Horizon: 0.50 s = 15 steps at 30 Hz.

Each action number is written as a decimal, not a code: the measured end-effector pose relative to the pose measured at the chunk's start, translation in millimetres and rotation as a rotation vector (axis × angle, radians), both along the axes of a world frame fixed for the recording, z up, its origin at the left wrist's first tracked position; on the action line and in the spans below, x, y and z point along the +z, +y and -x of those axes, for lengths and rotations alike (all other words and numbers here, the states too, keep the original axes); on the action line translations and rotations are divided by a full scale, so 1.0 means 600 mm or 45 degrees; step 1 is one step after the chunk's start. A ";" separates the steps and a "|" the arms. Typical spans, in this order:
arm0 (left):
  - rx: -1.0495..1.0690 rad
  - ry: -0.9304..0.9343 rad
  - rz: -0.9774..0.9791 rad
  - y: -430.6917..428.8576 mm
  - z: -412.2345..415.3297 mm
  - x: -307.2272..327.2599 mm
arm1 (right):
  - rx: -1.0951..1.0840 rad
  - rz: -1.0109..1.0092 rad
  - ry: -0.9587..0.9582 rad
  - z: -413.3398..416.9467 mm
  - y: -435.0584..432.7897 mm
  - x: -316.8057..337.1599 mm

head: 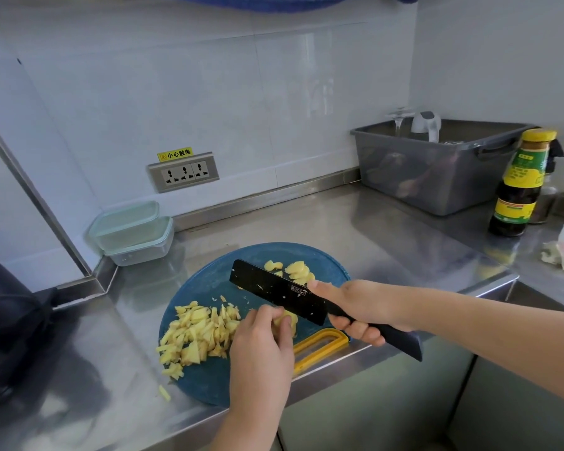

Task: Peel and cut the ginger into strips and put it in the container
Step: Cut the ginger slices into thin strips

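Okay: round blue cutting board (209, 379), matte and scuffed, sits at the front edge of the brushed stainless-steel bench (355, 222). On the board's left half lies a loose heap of pale yellow ginger strips (196, 333), thin, uneven and fibrous; one stray strip lies off the board near the front edge. At the board's far side is a small stack of flat oval ginger slices (298, 271).

The left hand (261, 340) has its fingers curled down over a small ginger piece (288, 320) near the board's middle, fingertips pinning it, the piece mostly hidden under them. The right hand (358, 307) is wrapped round the black handle of the knife (274, 288), index finger laid straight along the flat of the blade. The blade is rectangular, matte black, flecked with ginger bits, tilted so its flat side faces up. Its heel is just beside the left fingers (cannot tell whether the edge touches the ginger).

A yellow plastic peeler (319, 348) with a loop frame lies at the board's right rim, by the front edge. Two clear rectangular containers (134, 232) with pale green rims are stacked at the back left corner, well apart from both hands. Back right: a grey plastic tub (437, 164), with a dark sauce bottle (518, 183) just in front of it.
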<state>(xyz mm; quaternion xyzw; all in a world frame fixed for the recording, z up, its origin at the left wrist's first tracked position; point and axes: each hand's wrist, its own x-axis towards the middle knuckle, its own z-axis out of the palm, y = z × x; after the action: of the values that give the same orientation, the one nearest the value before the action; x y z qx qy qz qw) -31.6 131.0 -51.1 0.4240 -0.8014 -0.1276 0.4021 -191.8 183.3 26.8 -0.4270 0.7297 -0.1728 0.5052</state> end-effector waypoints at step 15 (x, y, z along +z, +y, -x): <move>0.005 0.019 0.014 -0.007 0.005 -0.008 | 0.020 -0.276 0.364 -0.045 -0.038 0.020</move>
<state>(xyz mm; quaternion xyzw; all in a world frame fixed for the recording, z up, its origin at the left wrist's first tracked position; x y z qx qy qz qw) -34.6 126.9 -56.0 0.4223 -0.7982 -0.1255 0.4109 -164.9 160.5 39.1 -0.3961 0.8052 -0.0266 0.4406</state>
